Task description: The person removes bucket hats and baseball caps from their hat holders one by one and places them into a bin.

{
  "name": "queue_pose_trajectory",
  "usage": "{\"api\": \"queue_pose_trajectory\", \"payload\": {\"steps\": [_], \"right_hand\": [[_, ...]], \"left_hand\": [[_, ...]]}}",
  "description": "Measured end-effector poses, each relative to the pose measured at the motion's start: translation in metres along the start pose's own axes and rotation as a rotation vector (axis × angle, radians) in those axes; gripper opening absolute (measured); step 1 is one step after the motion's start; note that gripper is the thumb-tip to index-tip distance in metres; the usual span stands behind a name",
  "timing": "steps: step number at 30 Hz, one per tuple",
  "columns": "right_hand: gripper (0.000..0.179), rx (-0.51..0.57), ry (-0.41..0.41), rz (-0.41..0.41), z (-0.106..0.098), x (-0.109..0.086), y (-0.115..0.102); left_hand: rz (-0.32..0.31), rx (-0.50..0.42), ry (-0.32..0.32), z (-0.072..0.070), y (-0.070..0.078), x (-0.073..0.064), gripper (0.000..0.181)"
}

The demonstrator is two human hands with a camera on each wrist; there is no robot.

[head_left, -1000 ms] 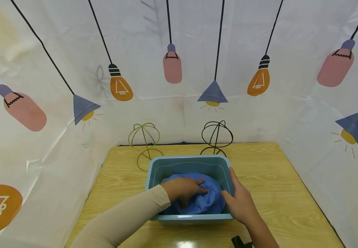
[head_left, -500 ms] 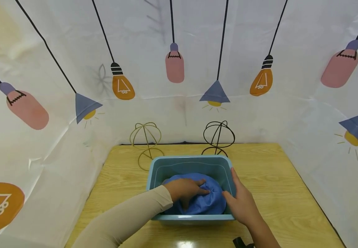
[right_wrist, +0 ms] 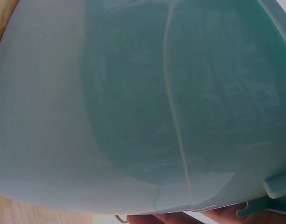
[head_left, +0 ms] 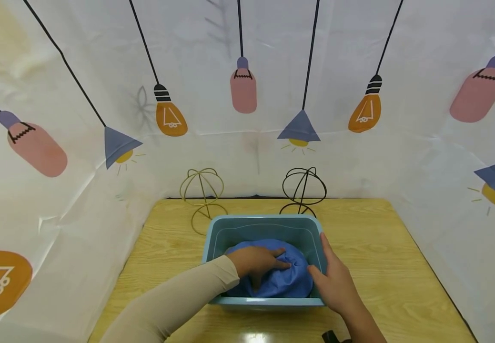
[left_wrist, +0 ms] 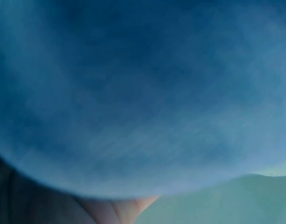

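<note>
A teal plastic tub [head_left: 264,220] sits at the near part of the table. In it lies a rounded, creased blue cloth item [head_left: 296,283]. My left hand [head_left: 256,261] reaches over the near left side into the tub and rests on the cloth, fingers spread and the thumb pointing down at the front. The left wrist view is mostly filled by the blue cloth [left_wrist: 143,102], blurred up close. My right hand [head_left: 336,281] grips the tub's right rim, thumb on the inner side. Its fingers show beyond the tub's wall [right_wrist: 133,102] in the right wrist view.
Behind the tub stand a gold wire stand [head_left: 201,188] and a black wire stand [head_left: 304,188]. The wooden table [head_left: 367,247] backs onto a white sheet [head_left: 251,157] printed with hanging lamps. A small black piece [head_left: 329,336] shows by my right wrist.
The view has shifted slightly. Both hands keep their places on the cloth and the tub's rim.
</note>
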State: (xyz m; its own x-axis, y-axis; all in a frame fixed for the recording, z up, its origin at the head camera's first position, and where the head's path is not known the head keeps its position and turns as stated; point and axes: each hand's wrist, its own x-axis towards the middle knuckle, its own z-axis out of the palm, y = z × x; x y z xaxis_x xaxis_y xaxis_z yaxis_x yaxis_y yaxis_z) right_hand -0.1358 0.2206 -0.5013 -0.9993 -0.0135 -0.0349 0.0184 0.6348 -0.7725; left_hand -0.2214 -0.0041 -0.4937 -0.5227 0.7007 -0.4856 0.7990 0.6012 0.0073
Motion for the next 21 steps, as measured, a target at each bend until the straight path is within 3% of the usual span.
{"api": "queue_pose_trajectory", "payload": {"steps": [7,21], "right_hand": [[0.087,0.004,0.003,0.0,0.0008,0.0002,-0.0019],[0.085,0.01,0.014,0.018,0.0029,-0.0014,-0.0054]], "left_hand": [[0.006,0.006,-0.023,-0.0013,-0.0037,0.0021,0.118],[0.034,0.004,-0.01,-0.0002,-0.0097,0.0031,0.121]]}}
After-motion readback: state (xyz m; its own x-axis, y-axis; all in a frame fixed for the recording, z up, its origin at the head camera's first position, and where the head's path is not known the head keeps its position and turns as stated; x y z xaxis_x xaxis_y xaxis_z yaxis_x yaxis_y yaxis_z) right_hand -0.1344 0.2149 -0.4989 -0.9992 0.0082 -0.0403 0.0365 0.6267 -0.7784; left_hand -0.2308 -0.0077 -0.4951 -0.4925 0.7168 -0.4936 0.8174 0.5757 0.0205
